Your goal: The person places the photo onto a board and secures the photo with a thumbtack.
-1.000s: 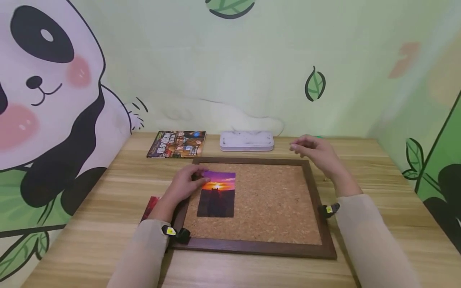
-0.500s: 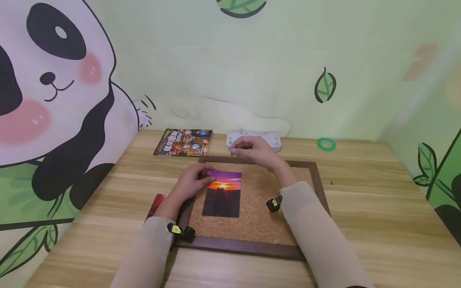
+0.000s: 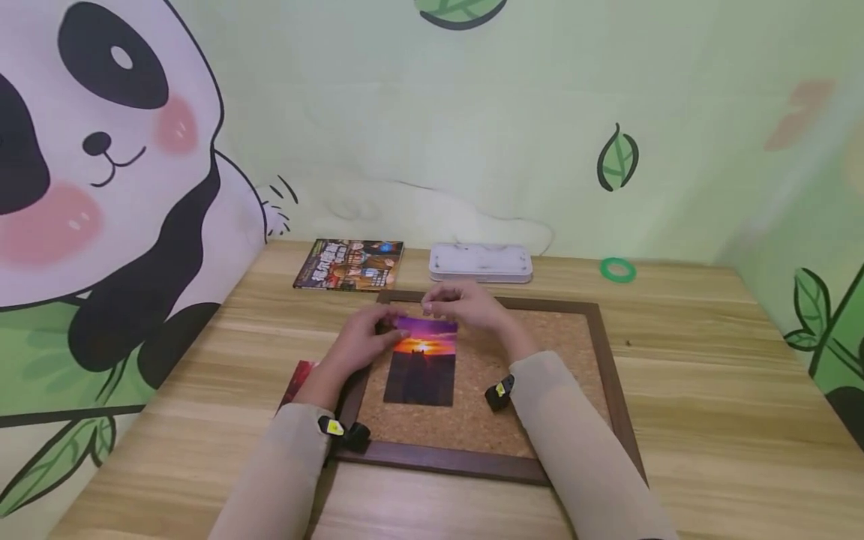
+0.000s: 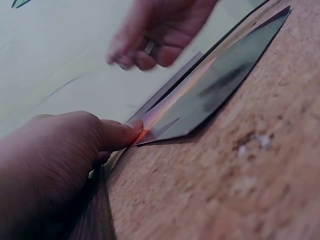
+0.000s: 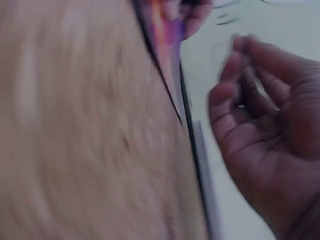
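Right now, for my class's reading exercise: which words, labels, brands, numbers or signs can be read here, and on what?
Nothing reads clearly enough to quote.
Book cover: large white characters and smaller print, too small and blurred.
Yellow patches at the wrists: too small to tell any marking.
Sunset picture, white case: no lettering visible.

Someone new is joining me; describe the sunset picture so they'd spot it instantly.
On the wooden table, find the corkboard with its dark brown frame. On its left half is the sunset photo, upper left corner held by the left hand. Its purple-orange sky above dark ground sets it apart from the partly hidden red item left of the frame.
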A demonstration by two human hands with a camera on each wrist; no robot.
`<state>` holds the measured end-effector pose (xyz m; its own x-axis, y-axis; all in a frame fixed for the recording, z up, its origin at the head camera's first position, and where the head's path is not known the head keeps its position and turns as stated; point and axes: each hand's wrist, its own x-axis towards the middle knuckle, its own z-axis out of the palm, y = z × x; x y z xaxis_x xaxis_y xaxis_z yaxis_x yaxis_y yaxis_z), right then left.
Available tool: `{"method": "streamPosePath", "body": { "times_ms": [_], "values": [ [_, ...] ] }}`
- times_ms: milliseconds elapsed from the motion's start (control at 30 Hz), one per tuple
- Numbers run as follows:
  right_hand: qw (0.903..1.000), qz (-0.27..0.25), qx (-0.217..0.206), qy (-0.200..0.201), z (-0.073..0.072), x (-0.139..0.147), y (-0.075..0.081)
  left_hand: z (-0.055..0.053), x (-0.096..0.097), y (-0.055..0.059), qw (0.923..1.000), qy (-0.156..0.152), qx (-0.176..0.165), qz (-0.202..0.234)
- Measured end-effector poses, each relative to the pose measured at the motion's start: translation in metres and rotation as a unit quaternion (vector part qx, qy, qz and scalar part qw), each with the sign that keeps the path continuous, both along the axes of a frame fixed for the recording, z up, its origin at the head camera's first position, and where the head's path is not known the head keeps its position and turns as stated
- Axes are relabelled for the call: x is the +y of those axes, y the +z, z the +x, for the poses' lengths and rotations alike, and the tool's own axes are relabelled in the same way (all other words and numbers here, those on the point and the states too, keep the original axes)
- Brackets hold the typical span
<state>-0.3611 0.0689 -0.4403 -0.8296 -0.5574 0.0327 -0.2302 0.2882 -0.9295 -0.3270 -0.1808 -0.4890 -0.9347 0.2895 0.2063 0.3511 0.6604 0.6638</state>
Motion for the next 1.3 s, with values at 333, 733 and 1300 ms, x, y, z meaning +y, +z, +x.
{"method": "streamPosePath", "body": {
  "times_ms": [333,733,1300],
  "values": [
    [0.9998,0.003,-0.015,-0.009,0.004,0.008,-0.028,0.003,0.003,-0.001,0.9999,0.001,-0.016,0.004],
    [0.9969,0.074,0.026,-0.008,-0.001,0.003,-0.026,0.000,0.005,0.005,0.9997,0.006,-0.022,0.002],
    [0.9884,0.144,0.044,-0.018,0.000,-0.015,-0.026,0.001,0.000,0.001,0.9998,0.006,-0.016,0.000]
  ]
}}
